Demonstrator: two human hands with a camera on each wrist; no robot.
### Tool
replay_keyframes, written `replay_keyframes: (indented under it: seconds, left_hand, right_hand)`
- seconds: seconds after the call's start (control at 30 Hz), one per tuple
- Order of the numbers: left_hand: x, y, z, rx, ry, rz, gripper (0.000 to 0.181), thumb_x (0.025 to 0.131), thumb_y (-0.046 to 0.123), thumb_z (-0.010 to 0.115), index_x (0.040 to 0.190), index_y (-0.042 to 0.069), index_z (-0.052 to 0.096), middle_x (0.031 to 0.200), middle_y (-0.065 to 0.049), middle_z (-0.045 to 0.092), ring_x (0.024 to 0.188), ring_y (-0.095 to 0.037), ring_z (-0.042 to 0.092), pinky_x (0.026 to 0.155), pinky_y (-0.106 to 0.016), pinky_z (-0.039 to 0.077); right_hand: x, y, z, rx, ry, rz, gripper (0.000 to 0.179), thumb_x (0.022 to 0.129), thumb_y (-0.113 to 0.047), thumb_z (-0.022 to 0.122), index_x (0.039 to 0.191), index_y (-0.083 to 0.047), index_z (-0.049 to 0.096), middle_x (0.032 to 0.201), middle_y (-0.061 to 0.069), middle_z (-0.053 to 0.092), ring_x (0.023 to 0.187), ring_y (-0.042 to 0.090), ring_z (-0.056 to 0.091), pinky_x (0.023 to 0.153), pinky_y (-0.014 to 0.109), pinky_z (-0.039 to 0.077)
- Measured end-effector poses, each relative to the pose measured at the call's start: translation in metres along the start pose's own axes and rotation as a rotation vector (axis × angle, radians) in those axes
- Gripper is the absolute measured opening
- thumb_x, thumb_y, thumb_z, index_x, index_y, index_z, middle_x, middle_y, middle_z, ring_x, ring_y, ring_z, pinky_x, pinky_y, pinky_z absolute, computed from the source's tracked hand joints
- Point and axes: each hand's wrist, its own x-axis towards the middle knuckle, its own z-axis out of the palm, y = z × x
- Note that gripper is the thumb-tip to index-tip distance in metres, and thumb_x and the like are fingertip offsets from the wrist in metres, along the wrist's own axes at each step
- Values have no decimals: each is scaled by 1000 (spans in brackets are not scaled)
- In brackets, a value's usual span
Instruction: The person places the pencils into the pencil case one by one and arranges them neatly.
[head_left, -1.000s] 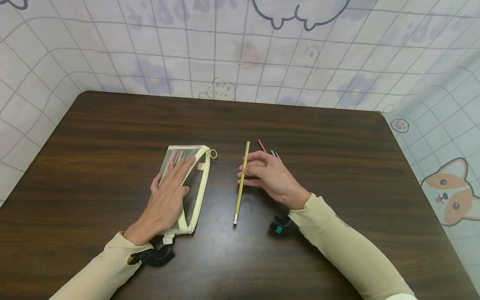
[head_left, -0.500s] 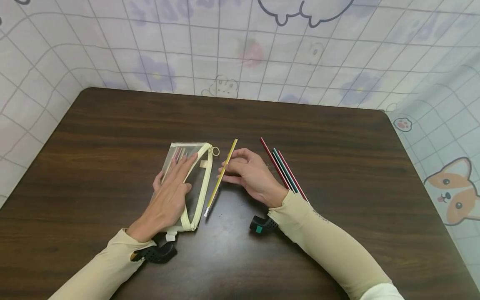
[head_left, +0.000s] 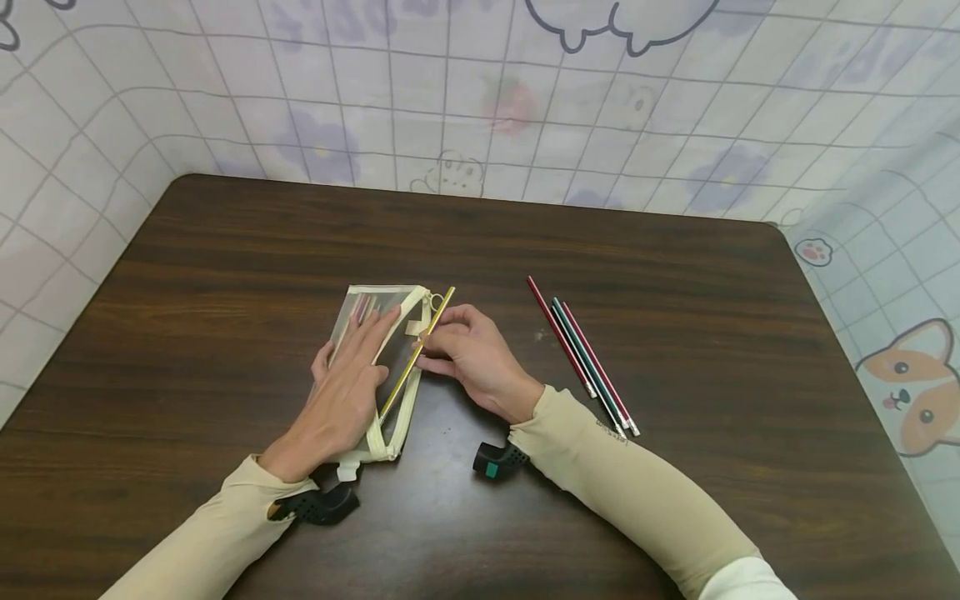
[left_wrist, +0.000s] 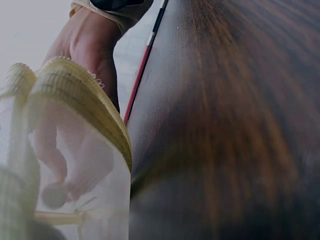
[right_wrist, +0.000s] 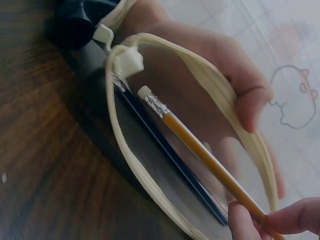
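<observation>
My left hand holds a see-through pencil case with a cream zip, fingers stretched across its upper side. In the right wrist view the left thumb lies over the zip band beside the gaping mouth. My right hand pinches a yellow pencil between thumb and fingers. Its eraser end is within the mouth in the right wrist view, while the other end sticks out beyond the fingers. A dark pencil lies inside the case, and more thin sticks show through its far end.
Right of the hands, a red pencil, a green pencil and another red pencil lie close together on the dark wooden table, eraser ends toward me. A patterned cloth stands behind the table.
My right hand has carried the yellow pencil leftward from beside the loose pencils to the case, tilting it so the eraser end enters the mouth. The left hand stays on the case.
</observation>
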Motion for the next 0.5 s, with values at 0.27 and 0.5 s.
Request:
replay_keyframes:
  seconds: [0.27,0.5]
  left_hand:
    - [0,1,0,1,6,11,71,100,11,31,167,30,17,175,-7,19,164,-40,9,118,-75,3]
    - [-1,1,0,1,8,13,73,99,10,31,167,31,16,176,-7,18,164,-40,8,118,-75,4]
  right_hand:
    - [0,5,12,-23,-66,40,30,95,7,56,120,-3,44,98,9,65,93,16,72,89,36,62]
    - [3,8,15,-85,-106,59,27,96,9,54,119,-2,44,92,8,63,79,16,68,88,38,63]
